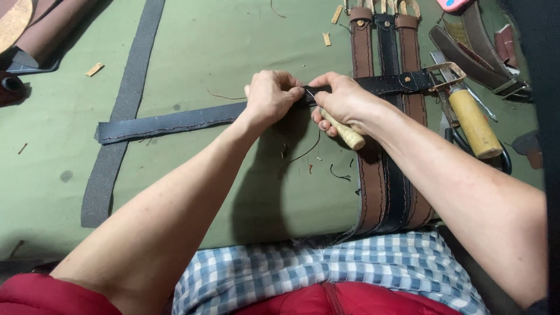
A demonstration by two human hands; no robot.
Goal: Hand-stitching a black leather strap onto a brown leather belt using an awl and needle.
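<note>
— What lies around the hands on that green mat (221,35)?

— Three belts side by side, two brown belts (361,52) with a black one (386,46) between them, run from the far edge toward the person's lap. To the right sits a tool with a thick yellow wooden handle (473,122), and past it more dark straps with metal buckles (484,52). A long grey strip (125,105) runs down the left side of the mat, and thread scraps (338,174) lie near the middle.

— Does anything get in the way?

— The black belt (175,121) being worked lies crosswise over those three belts, so its buckle end (446,74) rests on top of them. The right forearm also covers part of them.

— And the hands?

— The left hand (269,96) pinches the black belt, fingers closed on its edge. The right hand (344,99) is closed around a small wooden-handled tool (348,135), its handle sticking out below the palm, and its fingertips also touch the belt. The tool's tip is hidden.

— Where is the belt relative to that?

— It passes straight between both hands, its stitched tail stretching left, buckle to the right.
</note>
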